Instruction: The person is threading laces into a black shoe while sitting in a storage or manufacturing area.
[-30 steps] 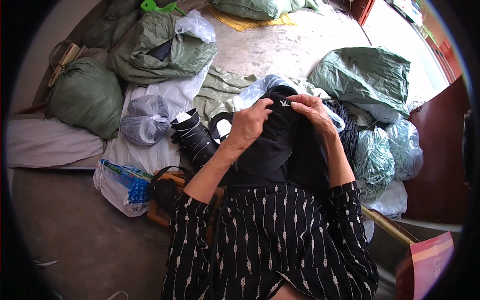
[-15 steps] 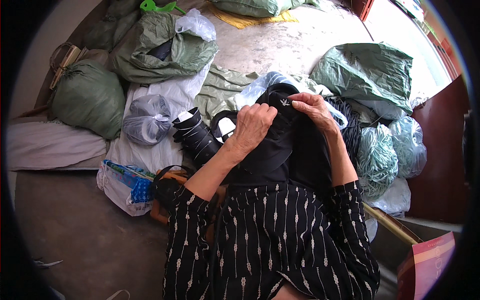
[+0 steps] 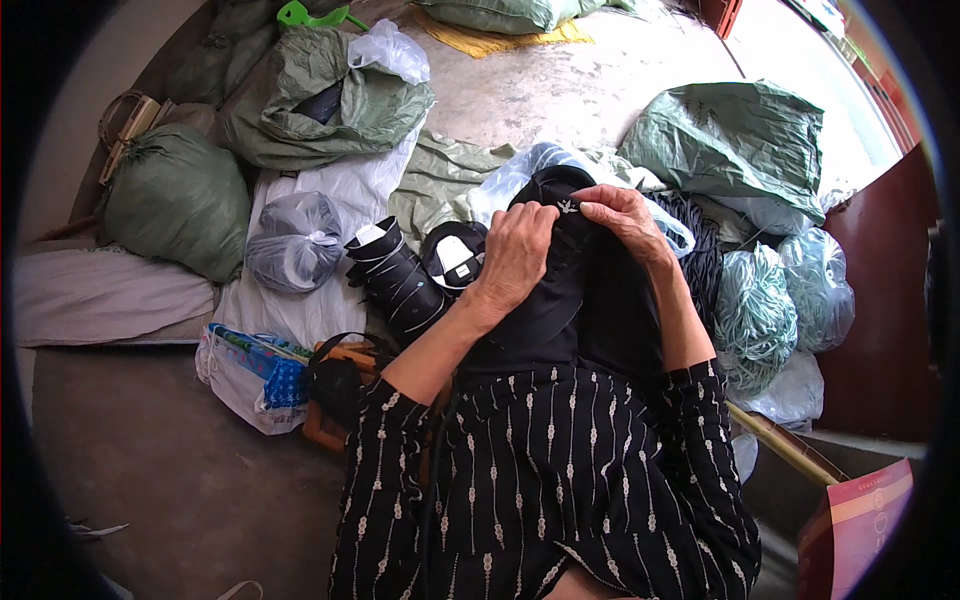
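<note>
Centre of frame: both hands up on a black fabric piece (image 3: 560,290) that drapes down over the person's lap. Left hand (image 3: 515,250) clenched on the cloth's upper edge, fingers curled over it. Right hand (image 3: 620,215) pinching the same edge just beside the left, thumb and fingertips closed on a small pale mark or tag (image 3: 568,207) near the top. What that pale bit is, too small to tell.

Around it: black rolls with white edging (image 3: 400,275) lie left of centre, touching the fabric's left side. Knotted grey plastic bag (image 3: 295,240) further left on a white sack. Green sacks at upper left (image 3: 175,200) and upper right (image 3: 735,140). Bundles of pale green cord (image 3: 765,310) at right, dark cord (image 3: 700,250) just above them, close to the right forearm.

Risks as judged:
- Black on black: the fine work at the edge is hard to see, so a pinch could miss or catch the wrong layer.
- Both grips sit at one spot; the hanging weight of cloth could drag it free if either slackens.
- Loose cord near the right forearm could snag the sleeve.
- Rolls against the cloth could be nudged and tip over.
</note>
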`<action>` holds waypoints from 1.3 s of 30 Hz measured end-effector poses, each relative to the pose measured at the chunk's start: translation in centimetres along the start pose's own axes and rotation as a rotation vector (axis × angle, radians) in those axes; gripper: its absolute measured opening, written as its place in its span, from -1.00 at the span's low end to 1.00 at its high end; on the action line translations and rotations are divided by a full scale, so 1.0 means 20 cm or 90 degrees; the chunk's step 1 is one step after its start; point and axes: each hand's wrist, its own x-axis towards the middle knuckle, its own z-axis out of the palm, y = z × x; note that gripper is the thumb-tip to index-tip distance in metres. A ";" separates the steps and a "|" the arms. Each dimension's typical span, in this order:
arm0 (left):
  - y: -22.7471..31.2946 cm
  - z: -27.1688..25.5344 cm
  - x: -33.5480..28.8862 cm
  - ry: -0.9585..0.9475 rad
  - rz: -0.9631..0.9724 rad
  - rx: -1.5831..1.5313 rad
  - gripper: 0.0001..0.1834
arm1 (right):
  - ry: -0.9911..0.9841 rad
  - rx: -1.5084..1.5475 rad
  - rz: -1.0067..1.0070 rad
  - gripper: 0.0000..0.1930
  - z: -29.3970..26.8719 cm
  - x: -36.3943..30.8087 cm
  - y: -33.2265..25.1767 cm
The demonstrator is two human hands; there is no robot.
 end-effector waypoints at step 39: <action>-0.30 -0.36 -0.02 -0.234 0.033 -0.069 -0.83 | 0.510 0.037 -0.025 -0.82 -0.11 -0.66 0.01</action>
